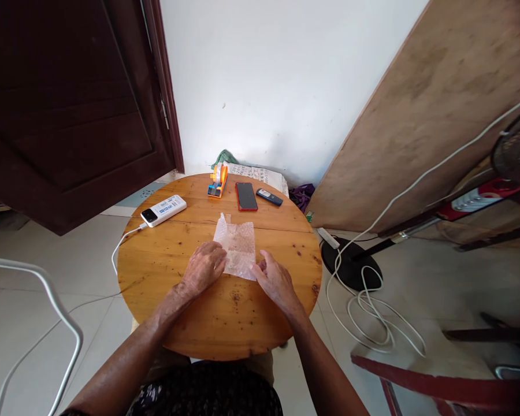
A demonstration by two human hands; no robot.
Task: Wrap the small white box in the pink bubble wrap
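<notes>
A small sheet of clear bubble wrap (241, 245) lies on the round wooden table (156, 271), with a strip sticking up at its far left corner. My left hand (203, 267) is at the sheet's left edge, its fingers bent together over the plastic; the fingertips are partly hidden. On the other side, my right hand (275, 278) has its thumb at the lower right corner, the fingers curved and apart from the thumb. Beyond the sheet stand an orange tape dispenser (218, 181) and a red-edged phone (246, 196).
A dark blue remote-like device (269, 197) lies right of the phone. At the table's left is a white power bank (163, 210) with a cable (120, 245) hanging over the edge. A fan base (351, 263) and a coiled white cord (372, 312) occupy the floor at right.
</notes>
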